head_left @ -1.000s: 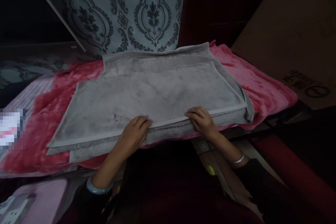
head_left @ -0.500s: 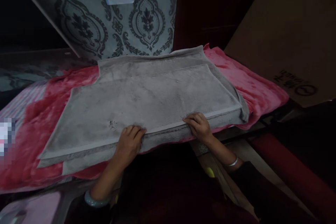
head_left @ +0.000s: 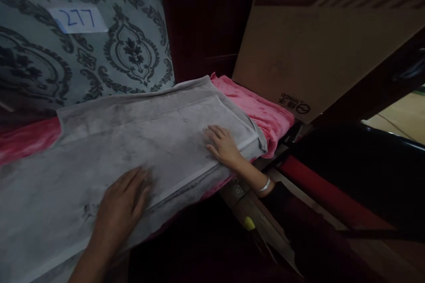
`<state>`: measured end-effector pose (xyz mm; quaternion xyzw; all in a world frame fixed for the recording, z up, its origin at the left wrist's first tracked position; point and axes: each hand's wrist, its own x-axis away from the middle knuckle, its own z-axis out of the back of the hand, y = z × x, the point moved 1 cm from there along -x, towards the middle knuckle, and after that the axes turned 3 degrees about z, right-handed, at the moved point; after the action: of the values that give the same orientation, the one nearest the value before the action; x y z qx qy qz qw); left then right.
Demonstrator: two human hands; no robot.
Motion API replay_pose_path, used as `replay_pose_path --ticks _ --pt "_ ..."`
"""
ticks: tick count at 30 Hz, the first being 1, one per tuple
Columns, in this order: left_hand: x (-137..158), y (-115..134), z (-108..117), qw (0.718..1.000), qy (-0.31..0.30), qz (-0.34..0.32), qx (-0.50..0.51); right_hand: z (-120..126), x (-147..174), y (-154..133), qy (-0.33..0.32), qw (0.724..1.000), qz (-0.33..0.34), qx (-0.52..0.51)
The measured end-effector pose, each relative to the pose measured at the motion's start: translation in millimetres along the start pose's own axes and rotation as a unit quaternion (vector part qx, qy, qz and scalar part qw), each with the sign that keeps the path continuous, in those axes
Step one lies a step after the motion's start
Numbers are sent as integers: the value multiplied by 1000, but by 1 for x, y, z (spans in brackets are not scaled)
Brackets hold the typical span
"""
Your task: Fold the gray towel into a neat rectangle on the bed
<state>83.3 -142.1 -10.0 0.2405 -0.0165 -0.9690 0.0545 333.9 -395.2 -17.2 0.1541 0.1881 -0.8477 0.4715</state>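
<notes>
A grey plush cloth (head_left: 172, 141) with a pale hemmed edge lies folded in layers along the surface before me. My left hand (head_left: 121, 205) is over its near part, fingers extended and somewhat blurred, beside a small dark embroidered mark (head_left: 89, 211). Farther right, my right hand (head_left: 224, 146) rests flat on the cloth with its fingers spread, close to the hemmed edge. Neither hand grips anything. Beneath the grey cloth, a pink plush blanket (head_left: 262, 110) shows at the right end and at the far left.
A patterned panel (head_left: 133, 53) with a paper label (head_left: 79, 18) reading 277 stands behind the cloth. A large cardboard box (head_left: 318, 48) leans at the back right. Right of me are a red bar (head_left: 318, 190) and a dark glossy surface (head_left: 372, 177).
Both hands have let go of the hemmed edge and opened onto the cloth's top. The view has turned to the right, showing more of the cardboard box.
</notes>
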Motion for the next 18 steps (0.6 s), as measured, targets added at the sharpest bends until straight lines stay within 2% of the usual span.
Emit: replay_pose_path --ticks 3,6,13,16,18 --pt "-15 7 -18 996 -69 43 -34 -5 -14 14 -118 991 -51 45" --pt "-10 10 -31 991 -106 58 -51 -9 -6 38 -168 982 -64 59" --pt "-1 13 -33 994 -83 57 -53 1 32 96 -109 975 -147 124" --pt "4 11 -26 988 -103 88 -71 1 41 106 -97 971 -167 142" --pt "15 1 -17 979 -117 135 -95 0 43 108 -96 970 -166 150"
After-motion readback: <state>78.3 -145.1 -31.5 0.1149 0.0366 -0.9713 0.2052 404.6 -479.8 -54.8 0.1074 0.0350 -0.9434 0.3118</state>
